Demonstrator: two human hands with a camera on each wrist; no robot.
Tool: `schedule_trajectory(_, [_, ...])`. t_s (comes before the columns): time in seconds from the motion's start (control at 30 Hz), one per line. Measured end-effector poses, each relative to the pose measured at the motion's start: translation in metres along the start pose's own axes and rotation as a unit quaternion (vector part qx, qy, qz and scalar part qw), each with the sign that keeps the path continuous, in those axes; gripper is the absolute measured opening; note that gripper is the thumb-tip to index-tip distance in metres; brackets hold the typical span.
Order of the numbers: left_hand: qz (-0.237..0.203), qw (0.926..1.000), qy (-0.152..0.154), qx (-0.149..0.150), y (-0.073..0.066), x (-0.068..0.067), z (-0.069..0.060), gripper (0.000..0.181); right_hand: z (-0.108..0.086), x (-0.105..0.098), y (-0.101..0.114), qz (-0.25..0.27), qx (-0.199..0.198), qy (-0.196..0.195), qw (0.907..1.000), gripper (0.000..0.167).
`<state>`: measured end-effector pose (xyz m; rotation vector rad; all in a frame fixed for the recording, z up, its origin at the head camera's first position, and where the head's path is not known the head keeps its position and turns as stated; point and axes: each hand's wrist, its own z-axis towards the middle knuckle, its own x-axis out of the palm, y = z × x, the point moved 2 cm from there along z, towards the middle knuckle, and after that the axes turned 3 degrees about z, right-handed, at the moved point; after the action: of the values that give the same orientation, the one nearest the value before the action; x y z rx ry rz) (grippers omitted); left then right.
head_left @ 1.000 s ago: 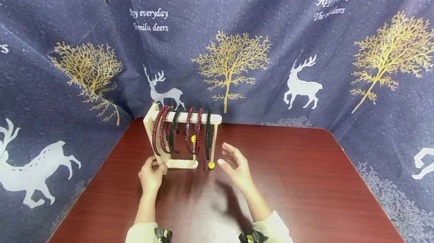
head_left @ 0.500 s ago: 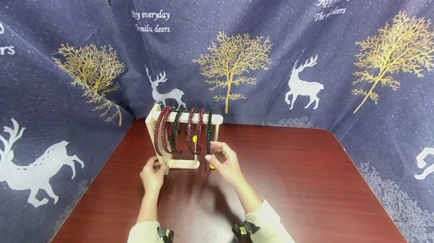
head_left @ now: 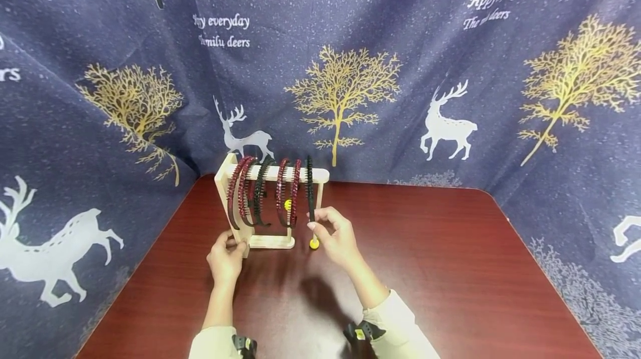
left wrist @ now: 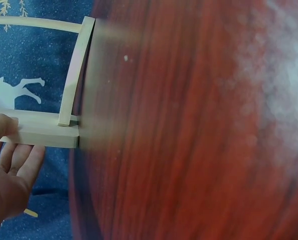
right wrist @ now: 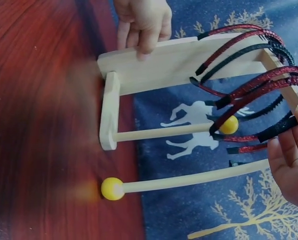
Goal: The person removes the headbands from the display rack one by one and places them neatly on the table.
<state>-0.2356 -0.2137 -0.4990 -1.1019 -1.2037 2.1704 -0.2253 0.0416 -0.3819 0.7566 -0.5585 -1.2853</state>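
Note:
A pale wooden rack [head_left: 323, 176] carries several dark red and black toothed headbands over its top bar. My left hand [head_left: 225, 259] pinches the lower part of its side board [left wrist: 48, 136], thumb on one face and fingers on the other. At the right end of the bar, my right hand [head_left: 339, 238] pinches the lower end of a black headband [head_left: 310, 189] between thumb and fingers. In the right wrist view that black end [right wrist: 278, 129] sits between the fingertips of the right hand [right wrist: 294, 165]. The other headbands hang to its left.
The rack stands at the left of a reddish-brown table [head_left: 425, 247]. Yellow balls cap its thin rods, one low by the table [right wrist: 112, 188]. A dark blue cloth [head_left: 370, 25] printed with deer and trees hangs behind.
My right hand has moved left to the rack and taken hold of the rightmost black headband, which has since risen slightly. My left hand keeps its grip on the side board.

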Motion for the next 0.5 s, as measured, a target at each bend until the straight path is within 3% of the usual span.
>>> schedule_trajectory(0.5, [-0.006,1.0,-0.001,0.001,-0.001,-0.001,-0.001,0.028,0.007,-0.016,0.021,-0.015,-0.077,-0.041,0.9961,0.012])
